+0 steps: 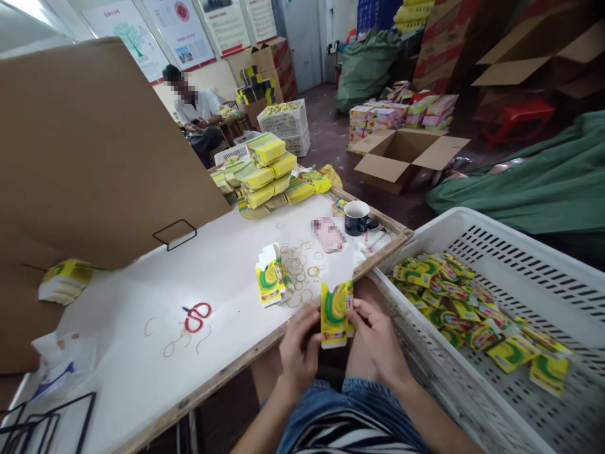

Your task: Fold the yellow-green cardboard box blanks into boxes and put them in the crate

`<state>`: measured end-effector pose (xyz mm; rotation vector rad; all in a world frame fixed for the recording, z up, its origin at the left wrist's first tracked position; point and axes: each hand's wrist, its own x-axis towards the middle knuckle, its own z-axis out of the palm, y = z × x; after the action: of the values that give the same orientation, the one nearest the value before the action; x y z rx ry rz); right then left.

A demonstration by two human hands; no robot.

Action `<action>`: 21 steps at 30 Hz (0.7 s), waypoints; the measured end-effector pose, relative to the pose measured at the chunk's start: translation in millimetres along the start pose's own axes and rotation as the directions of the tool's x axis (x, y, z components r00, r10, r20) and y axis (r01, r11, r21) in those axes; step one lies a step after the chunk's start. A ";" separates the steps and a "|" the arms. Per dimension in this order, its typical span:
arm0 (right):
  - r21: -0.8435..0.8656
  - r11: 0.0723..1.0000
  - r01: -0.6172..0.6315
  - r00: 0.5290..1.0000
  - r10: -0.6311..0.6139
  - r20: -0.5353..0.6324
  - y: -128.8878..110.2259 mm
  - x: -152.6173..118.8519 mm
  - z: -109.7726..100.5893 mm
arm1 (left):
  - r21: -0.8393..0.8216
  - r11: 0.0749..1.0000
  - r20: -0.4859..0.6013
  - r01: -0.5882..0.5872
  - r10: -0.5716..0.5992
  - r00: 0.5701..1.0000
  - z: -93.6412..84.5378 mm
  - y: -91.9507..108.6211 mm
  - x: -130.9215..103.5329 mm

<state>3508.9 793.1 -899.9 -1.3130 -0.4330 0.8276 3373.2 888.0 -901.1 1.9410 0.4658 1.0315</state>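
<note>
Yellow and green printed card made up the small carton (334,318) that the person held up at the bench's near edge, just above the lap. From where I stood, the left hand (300,343) was curled against one long side, fingers bent, while the right hand (378,340) pinched the opposite side between thumb and forefinger; both were closed lightly on the card. It looked very light, thin and springy, stiff along its folds but likely to buckle if squeezed across the broad faces, and its sheen suggested a slightly slippery surface. I judged the long side edges the best place to take hold, with fingertips only, keeping clear of the pale flaps at the upper end, which could crease. Just beyond, on the bench (127,296), stood a small cluster of similar cartons (270,277), with loose rubber bands (297,261) scattered beside it. Red-handled scissors (196,317) lay off to the left, and a dark mug (355,219) stood near the far corner. To the right, a white crate (520,244) held a heap of yellow-green packs (472,312). Banded-looking bundles (265,176) were piled at the bench's far end.
</note>
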 end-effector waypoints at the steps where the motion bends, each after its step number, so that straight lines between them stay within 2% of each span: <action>1: 0.041 0.999 -0.014 1.000 0.013 0.018 0.9 -1.1 0.4 | -0.123 0.979 -0.025 0.163 -0.168 0.986 -0.1 0.6 5.2; 2: 0.078 0.996 -0.031 0.999 0.028 0.039 2.1 -2.0 1.7 | -0.257 0.913 0.025 0.318 -0.323 0.946 0.0 1.3 10.8; 3: 0.106 0.993 -0.047 0.998 0.041 0.058 3.5 -2.5 3.5 | -0.378 0.810 0.127 0.447 -0.433 0.892 0.4 2.0 16.0; 5: 0.118 0.992 -0.050 0.996 0.041 0.078 6.1 -2.7 7.0 | -0.508 0.605 0.363 0.613 -0.496 0.789 2.4 2.7 23.0; 6: 0.108 0.993 -0.039 0.997 0.031 0.071 6.9 -2.5 8.3 | -0.530 0.544 0.434 0.650 -0.485 0.759 3.7 2.8 24.5; 7: 0.094 0.995 -0.025 0.998 0.019 0.056 7.3 -2.2 9.2 | -0.543 0.517 0.465 0.661 -0.470 0.750 5.1 2.5 24.7; 9: 0.066 0.998 -0.010 1.000 0.008 0.029 6.5 -2.2 9.5 | -0.554 0.531 0.459 0.642 -0.448 0.767 7.6 1.3 22.8; 11: 0.052 0.998 -0.024 0.999 0.023 0.031 4.7 -2.9 8.7 | -0.551 0.558 0.423 0.620 -0.454 0.784 9.6 -1.1 20.0; 16: 0.017 0.999 -0.047 0.997 0.046 0.057 5.7 -4.1 7.3 | -0.517 0.600 0.282 0.611 -0.554 0.783 14.7 -9.0 16.1; 18: 0.001 0.999 -0.046 0.998 0.046 0.042 8.6 -2.5 7.5 | -0.483 0.628 0.228 0.610 -0.583 0.780 17.2 -9.1 16.3; 21: -0.079 0.997 0.003 1.000 -0.005 -0.026 10.8 1.3 7.7 | -0.414 0.681 0.222 0.604 -0.568 0.793 20.4 -2.8 18.1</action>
<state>3501.3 799.7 -908.7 -1.3941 -0.4508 0.7960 3400.4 890.7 -900.4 1.2497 0.6734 0.5655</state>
